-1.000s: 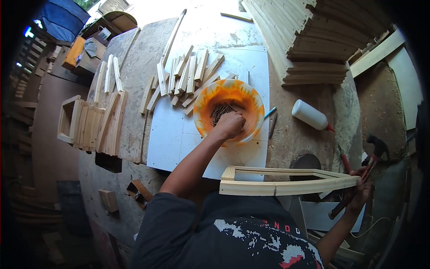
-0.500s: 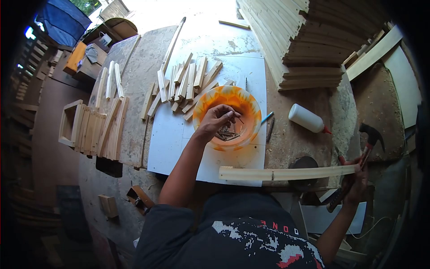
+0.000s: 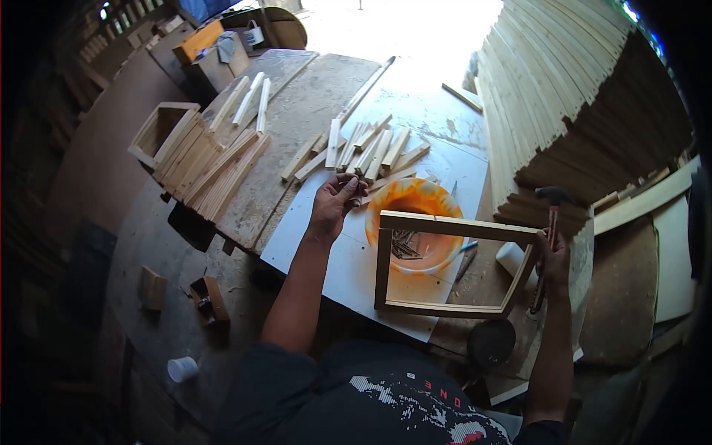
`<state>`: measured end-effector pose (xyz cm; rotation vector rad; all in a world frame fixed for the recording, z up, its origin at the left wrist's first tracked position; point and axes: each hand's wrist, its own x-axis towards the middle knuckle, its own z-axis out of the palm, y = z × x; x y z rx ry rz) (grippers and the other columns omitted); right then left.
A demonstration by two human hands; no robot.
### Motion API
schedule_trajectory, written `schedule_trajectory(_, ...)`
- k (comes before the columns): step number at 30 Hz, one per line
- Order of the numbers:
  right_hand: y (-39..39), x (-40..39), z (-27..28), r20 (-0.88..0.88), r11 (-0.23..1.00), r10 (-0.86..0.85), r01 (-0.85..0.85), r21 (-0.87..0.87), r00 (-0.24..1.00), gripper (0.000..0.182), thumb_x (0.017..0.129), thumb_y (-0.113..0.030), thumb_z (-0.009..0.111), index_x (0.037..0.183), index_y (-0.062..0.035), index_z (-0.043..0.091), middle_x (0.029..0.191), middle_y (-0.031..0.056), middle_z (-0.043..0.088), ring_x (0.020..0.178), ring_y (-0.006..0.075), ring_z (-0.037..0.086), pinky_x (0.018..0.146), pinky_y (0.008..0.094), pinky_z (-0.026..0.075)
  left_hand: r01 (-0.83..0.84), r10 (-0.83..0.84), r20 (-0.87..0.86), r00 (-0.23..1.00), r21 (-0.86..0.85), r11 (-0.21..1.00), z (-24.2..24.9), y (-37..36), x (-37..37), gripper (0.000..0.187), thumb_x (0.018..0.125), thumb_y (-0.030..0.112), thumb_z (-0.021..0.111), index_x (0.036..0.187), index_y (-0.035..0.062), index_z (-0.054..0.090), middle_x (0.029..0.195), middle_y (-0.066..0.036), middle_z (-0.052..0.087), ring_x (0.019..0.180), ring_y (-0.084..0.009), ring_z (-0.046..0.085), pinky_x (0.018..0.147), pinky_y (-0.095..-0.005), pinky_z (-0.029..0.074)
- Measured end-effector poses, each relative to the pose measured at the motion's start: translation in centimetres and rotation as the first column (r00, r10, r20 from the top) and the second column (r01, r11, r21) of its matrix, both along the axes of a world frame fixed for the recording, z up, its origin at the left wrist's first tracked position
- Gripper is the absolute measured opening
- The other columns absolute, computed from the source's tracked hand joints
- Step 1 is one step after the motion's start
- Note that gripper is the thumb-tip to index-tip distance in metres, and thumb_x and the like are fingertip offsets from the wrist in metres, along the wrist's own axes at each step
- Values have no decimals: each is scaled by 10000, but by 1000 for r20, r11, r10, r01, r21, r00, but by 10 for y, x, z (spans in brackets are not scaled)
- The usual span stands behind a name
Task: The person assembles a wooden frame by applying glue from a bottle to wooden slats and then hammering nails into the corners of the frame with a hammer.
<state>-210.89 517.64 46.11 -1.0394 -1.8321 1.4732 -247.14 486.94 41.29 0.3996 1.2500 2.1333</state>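
One wooden frame [image 3: 460, 225] is held up before one bowl [image 3: 400, 194] of nails [image 3: 404, 245].
The step in hand looks like handling nails beside the frame. The right hand's [image 3: 555, 259] grip is clamped on frame and one hammer [image 3: 553, 217]; the left hand's [image 3: 335, 202] is pinched together, seemingly on nails too small to count. The next move would call for a steady frame.

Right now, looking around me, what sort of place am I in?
Probably a woodworking shop: your right hand holds a hammer and a wooden frame, short wood strips lie piled ahead, and a tall stack of wooden pieces stands beyond.
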Motion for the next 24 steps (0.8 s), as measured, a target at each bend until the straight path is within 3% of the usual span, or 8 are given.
schedule_trajectory(5,18,-68,-45,45,986,148,-144,-84,988,184,935,-277,652,953,-143,527,559,-74,434,368,35,381,320,217,297,-164,170,-60,984,102,981,39,-62,-2,163,917,106,655,1069,54,628,941,-68,696,828,-149,671,717,-247,535)
schedule_trajectory(12,43,-114,-107,146,941,337,-331,-69,930,182,930,-244,647,952,-115,520,551,-54,433,364,53,396,319,236,333,-287,304,-91,948,159,945,65,-108,55,155,907,60,652,1060,31,647,954,-89,693,878,-193,691,778,-278,574)
schedule_trajectory(15,45,-114,-107,139,931,351,-361,54,926,173,938,-240,629,960,-107,520,561,-40,449,356,61,388,319,241,323,-357,370,-94,924,133,925,70,-109,102,151,896,55,665,1044,28,654,954,-105,702,873,-199,698,747,-275,578)
schedule_trajectory(16,42,-109,-98,166,928,326,-348,133,931,201,941,-235,621,1004,-56,556,581,-4,493,373,68,460,322,249,337,-366,377,-93,921,118,923,67,-106,120,151,894,58,669,1041,28,654,952,-106,704,871,-197,698,745,-275,578)
schedule_trajectory(18,45,-89,-95,69,918,341,-348,189,937,214,946,-235,616,1039,-49,568,613,-15,504,403,53,456,349,234,344,-365,371,-77,925,80,927,59,-93,162,152,890,64,678,1036,29,653,948,-107,706,867,-193,698,742,-274,578)
schedule_trajectory(20,27,-51,-72,-26,903,399,-388,186,917,215,954,-234,609,1070,-55,581,657,-32,510,446,37,448,379,214,345,-365,366,-44,930,29,931,42,-71,212,142,886,77,688,1019,39,654,929,-99,712,866,-177,698,718,-264,552)
schedule_trajectory(24,-14,64,-34,19,905,407,-406,123,913,233,956,-221,608,1146,-84,600,679,-44,505,471,28,446,421,203,359,-313,309,-54,950,-119,942,-22,-12,322,117,885,96,701,977,30,667,882,-69,717,816,-128,677,693,-229,497)
